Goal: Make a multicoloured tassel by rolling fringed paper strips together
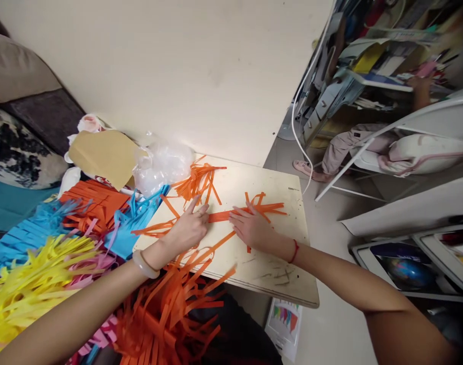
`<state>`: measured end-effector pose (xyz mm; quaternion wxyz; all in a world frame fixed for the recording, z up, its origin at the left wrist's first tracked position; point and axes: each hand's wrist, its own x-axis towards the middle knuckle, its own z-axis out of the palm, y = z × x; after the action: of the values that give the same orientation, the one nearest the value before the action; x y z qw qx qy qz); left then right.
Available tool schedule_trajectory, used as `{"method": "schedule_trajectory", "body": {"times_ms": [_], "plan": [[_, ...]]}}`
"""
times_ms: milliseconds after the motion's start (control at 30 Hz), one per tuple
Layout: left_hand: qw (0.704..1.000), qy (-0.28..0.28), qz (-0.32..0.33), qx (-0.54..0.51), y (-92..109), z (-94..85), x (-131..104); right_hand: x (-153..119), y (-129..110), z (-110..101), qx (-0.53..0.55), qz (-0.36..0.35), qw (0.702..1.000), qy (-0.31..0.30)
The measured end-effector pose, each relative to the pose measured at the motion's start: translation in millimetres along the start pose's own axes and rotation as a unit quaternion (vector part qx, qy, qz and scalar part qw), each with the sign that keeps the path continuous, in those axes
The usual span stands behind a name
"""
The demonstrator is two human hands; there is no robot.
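A twisted orange fringed paper tassel [219, 217] stretches across the wooden board, its cut strips fanning out at both ends. My left hand [189, 227], with a ring and a pale bangle, rests over its left part; the index finger is stretched out and the others are partly bent. Flat on the band's right part lies my right hand [251, 228], fingers extended, a red string on the wrist. Behind my left hand is another bunch of orange strips [197, 180]. A large heap of orange fringe [166, 309] lies at the board's near edge, over my lap.
The board [277, 243] stands against a pale panel [178, 66]. Yellow fringe [45, 274], blue fringe [26, 228], plastic bags [165, 165] and brown paper [104, 154] crowd the left. To the right, a person [341, 149] sits by a white folding chair [353, 152]; a white cable [294, 114] hangs nearby.
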<state>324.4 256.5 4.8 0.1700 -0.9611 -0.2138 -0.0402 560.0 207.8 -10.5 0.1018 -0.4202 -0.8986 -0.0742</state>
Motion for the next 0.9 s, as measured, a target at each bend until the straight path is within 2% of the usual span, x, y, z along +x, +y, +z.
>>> {"method": "schedule_trajectory", "body": {"times_ms": [167, 267, 433, 567, 700, 833, 900], "plan": [[0.999, 0.009, -0.038, 0.002, 9, -0.4, 13, 47, -15, -5, 0.02, -0.004, 0.999, -0.026], [0.997, 0.025, -0.067, -0.003, 12, 4.4, 12, 61, -19, 1, -0.004, -0.014, 0.999, -0.047], [0.991, 0.056, -0.108, -0.053, 13, 12.6, -3, 48, -6, 9, -0.032, -0.055, 0.997, -0.041], [0.985, 0.087, -0.128, -0.071, 13, 14.1, -18, 26, 8, 13, -0.025, -0.073, 0.997, 0.013], [0.99, 0.081, -0.112, -0.038, 15, 10.5, -21, 21, 6, 10, -0.034, -0.065, 0.996, 0.058], [0.993, 0.06, -0.1, -0.005, 17, 6.3, -19, 27, -2, 5, -0.014, -0.067, 0.998, -0.003], [0.992, 0.067, -0.109, -0.014, 16, 6.8, -22, 27, 0, 2, 0.022, -0.007, 0.999, -0.042]]}}
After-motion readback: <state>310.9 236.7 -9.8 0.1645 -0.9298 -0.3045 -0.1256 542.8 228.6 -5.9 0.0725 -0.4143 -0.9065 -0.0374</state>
